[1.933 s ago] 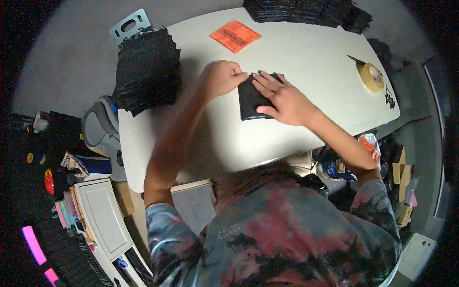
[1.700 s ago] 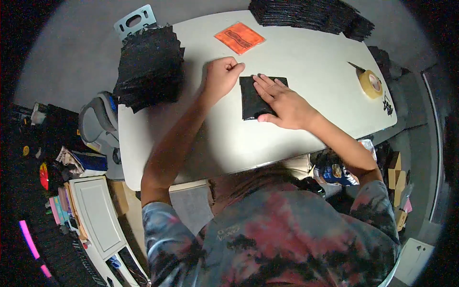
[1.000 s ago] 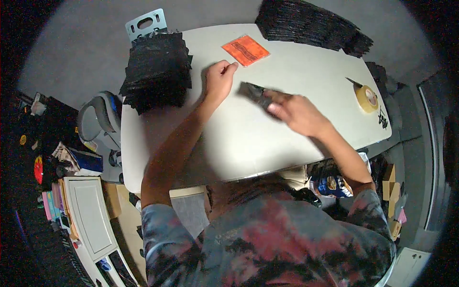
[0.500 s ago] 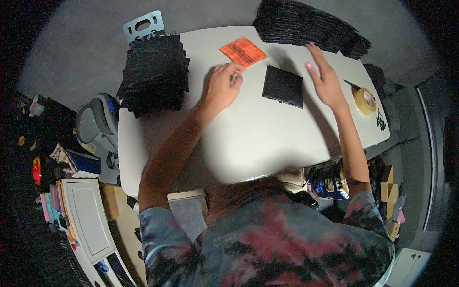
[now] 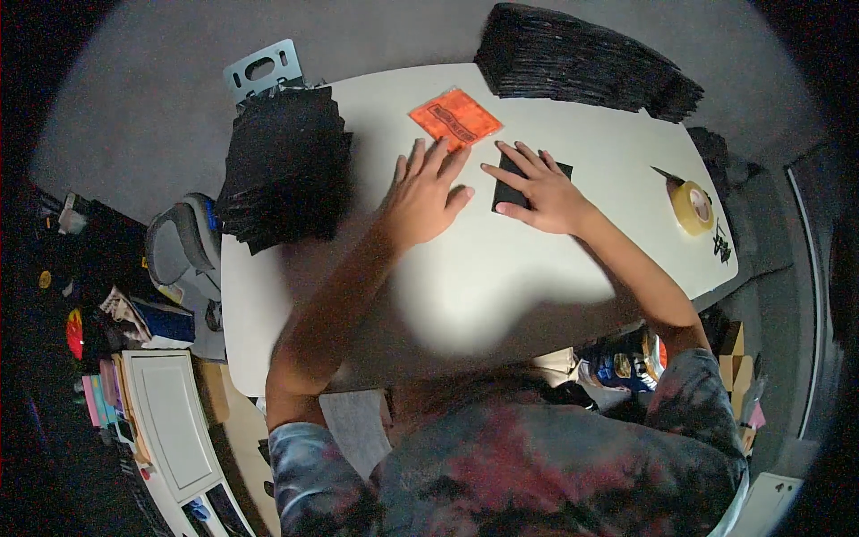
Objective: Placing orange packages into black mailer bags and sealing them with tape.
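My right hand lies with spread fingers over a flat black square packet and covers much of it. Just left of it, my left hand is stretched out, palm down and holding nothing. Its fingertips reach the near edge of an orange square packet with dark printing in a clear sleeve. Both packets rest on a white table.
A tall stack of black packets stands at the table's left, with a pale blue metal plate behind it. A long row of black packets lines the back right. Clear tape and small black pieces lie at the right.
My right hand has come left and down onto the black packet. The fingers of my left hand, curled before, are now spread out. The view has shifted slightly.
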Demonstrator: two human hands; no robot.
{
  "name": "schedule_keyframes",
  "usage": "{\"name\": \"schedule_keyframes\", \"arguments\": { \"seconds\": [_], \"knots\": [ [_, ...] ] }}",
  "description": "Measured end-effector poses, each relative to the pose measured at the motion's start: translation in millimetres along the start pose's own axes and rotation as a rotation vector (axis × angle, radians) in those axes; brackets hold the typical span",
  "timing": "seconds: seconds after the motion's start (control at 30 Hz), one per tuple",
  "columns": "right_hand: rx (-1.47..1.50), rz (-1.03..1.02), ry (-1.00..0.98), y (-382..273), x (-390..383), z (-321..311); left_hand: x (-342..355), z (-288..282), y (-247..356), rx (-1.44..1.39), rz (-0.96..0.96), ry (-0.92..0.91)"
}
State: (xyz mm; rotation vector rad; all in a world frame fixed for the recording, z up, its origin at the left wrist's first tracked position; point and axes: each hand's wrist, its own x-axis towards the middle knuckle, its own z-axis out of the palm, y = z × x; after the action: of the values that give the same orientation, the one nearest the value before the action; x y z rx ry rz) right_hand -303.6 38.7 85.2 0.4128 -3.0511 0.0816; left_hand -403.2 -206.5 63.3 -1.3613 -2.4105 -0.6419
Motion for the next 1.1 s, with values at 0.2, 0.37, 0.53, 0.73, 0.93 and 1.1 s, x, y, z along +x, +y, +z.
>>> {"name": "schedule_keyframes", "arguments": {
  "seconds": [0.2, 0.37, 0.53, 0.73, 0.93, 1.1],
  "knots": [
    [0.107, 0.141, 0.039, -3.8, 0.7, 2.9, 1.8, 3.4, -0.6, 0.163, -0.033, -0.07],
    [0.394, 0.237, 0.281, 9.1, -16.2, -10.7, 3.1, 7.8, -5.0, 0.161, -0.136, 0.169],
    [0.263, -0.039, 0.171, 29.0, -73.6, -26.1, 6.0, -2.7, -18.4, 0.121, -0.199, 0.148],
    [0.14, -0.086, 0.137, 23.9, -99.3, -31.5, 0.4, 7.6, -34.1, -0.1, -0.015, 0.182],
    [0.107, -0.087, 0.227, 31.4, -102.1, -29.7, -1.8, 9.0, -41.7, -0.018, -0.06, 0.215],
    [0.102, -0.035, 0.402, 19.6, -71.6, -52.9, 5.2, -1.0, -24.0, -0.034, -0.084, 0.194]
  ]
}}
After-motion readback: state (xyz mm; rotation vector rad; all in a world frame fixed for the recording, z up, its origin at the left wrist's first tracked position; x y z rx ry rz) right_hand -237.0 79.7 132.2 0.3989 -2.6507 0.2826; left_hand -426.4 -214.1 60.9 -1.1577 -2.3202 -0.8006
